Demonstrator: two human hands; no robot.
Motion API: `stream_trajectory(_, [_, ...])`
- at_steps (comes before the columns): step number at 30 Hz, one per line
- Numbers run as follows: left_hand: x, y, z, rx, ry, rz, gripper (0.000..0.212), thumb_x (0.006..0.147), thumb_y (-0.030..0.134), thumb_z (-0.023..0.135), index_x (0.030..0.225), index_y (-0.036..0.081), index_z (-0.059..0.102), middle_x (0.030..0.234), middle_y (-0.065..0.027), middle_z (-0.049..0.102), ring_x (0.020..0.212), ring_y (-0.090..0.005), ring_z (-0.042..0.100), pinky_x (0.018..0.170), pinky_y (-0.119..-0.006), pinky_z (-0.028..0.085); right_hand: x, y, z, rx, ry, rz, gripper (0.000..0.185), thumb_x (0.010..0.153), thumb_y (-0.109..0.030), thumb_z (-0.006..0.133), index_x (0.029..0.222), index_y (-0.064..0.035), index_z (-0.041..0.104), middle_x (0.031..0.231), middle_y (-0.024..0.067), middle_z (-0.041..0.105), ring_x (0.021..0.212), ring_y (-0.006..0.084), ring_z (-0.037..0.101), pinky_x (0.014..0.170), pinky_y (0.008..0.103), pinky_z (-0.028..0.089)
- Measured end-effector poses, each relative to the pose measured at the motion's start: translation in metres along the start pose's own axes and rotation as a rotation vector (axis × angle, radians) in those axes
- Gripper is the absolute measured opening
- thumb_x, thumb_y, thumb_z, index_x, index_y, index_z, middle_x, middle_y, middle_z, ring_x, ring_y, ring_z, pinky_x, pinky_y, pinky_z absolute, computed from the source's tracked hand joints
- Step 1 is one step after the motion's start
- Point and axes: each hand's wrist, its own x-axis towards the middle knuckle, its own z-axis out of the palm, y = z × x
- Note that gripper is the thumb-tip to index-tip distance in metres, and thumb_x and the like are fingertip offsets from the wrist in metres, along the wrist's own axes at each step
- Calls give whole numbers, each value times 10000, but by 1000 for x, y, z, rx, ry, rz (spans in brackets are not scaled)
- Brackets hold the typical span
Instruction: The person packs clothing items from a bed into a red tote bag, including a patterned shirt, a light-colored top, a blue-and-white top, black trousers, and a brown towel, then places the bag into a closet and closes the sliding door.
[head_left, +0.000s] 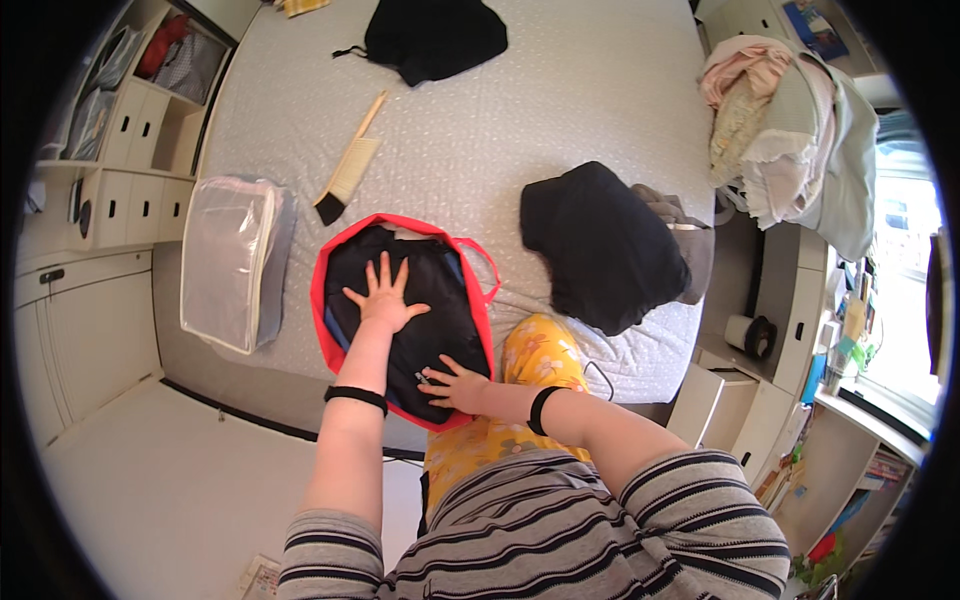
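A red-edged fabric storage bag (483, 330) lies at the bed's near edge, its top open. Black folded clothing (420, 337) fills it to near the rim. My left hand (384, 296) rests flat on the clothing's upper part with the fingers spread. Nearer to me, my right hand (454, 386) lies palm down on the lower part, beside a small white mark on the fabric. Neither hand grips anything. A red strap handle (491, 270) loops out at the bag's right side.
On the bed (570, 97) lie a wooden-handled bed brush (352, 161), dark garments (600, 247), a black drawstring garment (439, 37) and a clear zipped storage case (229, 262). Bedding (787, 135) is heaped at the right edge. Shelving cabinets (135, 135) stand left.
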Motion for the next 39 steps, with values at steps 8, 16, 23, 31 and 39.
stream_trajectory(8, [-1,-18,-10,-102,-62,-75,943,634,517,607,1326,270,15,1391,-55,-58,1271,-310,3,860,-686,141,-72,56,-6,633,1043,463,247,682,-97,515,924,-83,564,820,89,580,793,257,554,687,349,450])
stream_trajectory(16, [-42,-2,-22,-458,258,-109,761,743,237,567,1321,105,90,1377,-128,71,1261,-323,96,909,-620,157,-226,170,54,644,556,1783,1037,525,-430,705,1313,-113,110,1338,162,198,1241,307,178,925,601,139])
stream_trajectory(23, [-65,46,-33,-822,504,495,509,748,125,560,1208,27,363,1300,-153,277,1199,-314,279,972,-386,240,-205,165,70,818,535,1623,664,495,-363,712,989,-2,454,922,200,572,880,316,552,753,380,446])
stream_trajectory(31, [-28,118,-15,-1417,-199,123,870,720,308,629,1312,25,57,1338,-224,144,1209,-288,258,928,-336,305,-100,82,13,584,709,1462,389,580,-182,615,916,-54,466,766,107,564,738,263,570,611,385,455])
stream_trajectory(39, [10,81,40,-1566,-62,-286,680,685,192,628,1225,51,240,1180,-119,384,1058,-251,410,851,-371,371,-24,33,-19,664,666,1101,667,597,-249,666,1165,-42,385,893,89,503,899,236,489,749,422,379])
